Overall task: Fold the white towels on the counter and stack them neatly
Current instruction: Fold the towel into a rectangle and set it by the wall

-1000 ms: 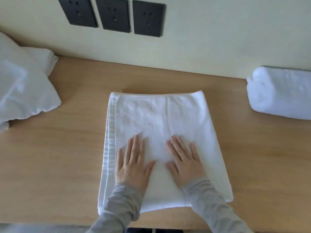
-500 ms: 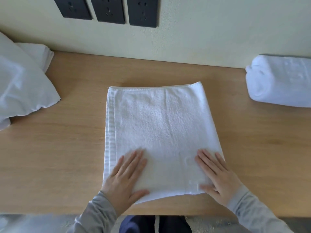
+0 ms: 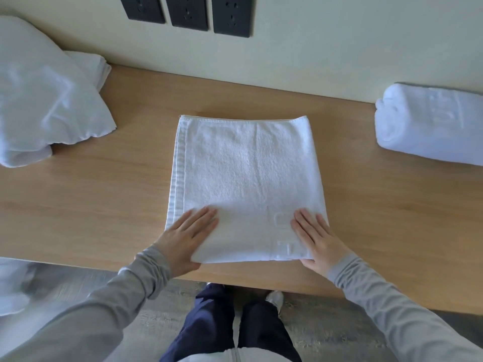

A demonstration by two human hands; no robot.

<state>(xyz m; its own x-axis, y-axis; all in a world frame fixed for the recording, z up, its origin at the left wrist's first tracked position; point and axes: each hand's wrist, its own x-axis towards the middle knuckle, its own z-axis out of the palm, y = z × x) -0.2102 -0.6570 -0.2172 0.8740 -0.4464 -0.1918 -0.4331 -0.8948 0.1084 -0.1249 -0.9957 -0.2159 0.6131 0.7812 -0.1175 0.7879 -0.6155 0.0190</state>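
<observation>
**Item 1. Folded towel** (image 3: pixel 248 184): white terry, folded into a flat rectangle, hemmed band along its left side. It lies at the middle of the desk (image 3: pixel 104 205), far edge parallel to the wall (image 3: pixel 339 53), near edge just short of the desk's front. A faint embossed mark shows near the near right corner.

**Item 2. Left grip** (image 3: pixel 187 239): bare hand, fingers straight and together, laid flat on the towel's near left corner, thumb at the near edge. Wide, holding nothing.

**Item 3. Right grip** (image 3: pixel 317 242): bare hand, fingers straight, flat on the near right corner, thumb at the near edge. Wide, holding nothing. Both arms wear grey sleeves (image 3: pixel 125 296).

**Item 4. Rolled towel** (image 3: pixel 431 124): white, on its side at the desk's right end, against the wall, well apart from item 1.

**Item 5. Loose towels** (image 3: pixel 44 95): white, rumpled heap at the desk's left end, with a smaller folded piece (image 3: pixel 91 66) behind it.

**Item 6. Sockets** (image 3: pixel 188 11): three black plates on the wall above the desk.

**Item 7.** Dark trousers (image 3: pixel 209 330) above a grey floor (image 3: pixel 326 335), below the desk's front edge.
</observation>
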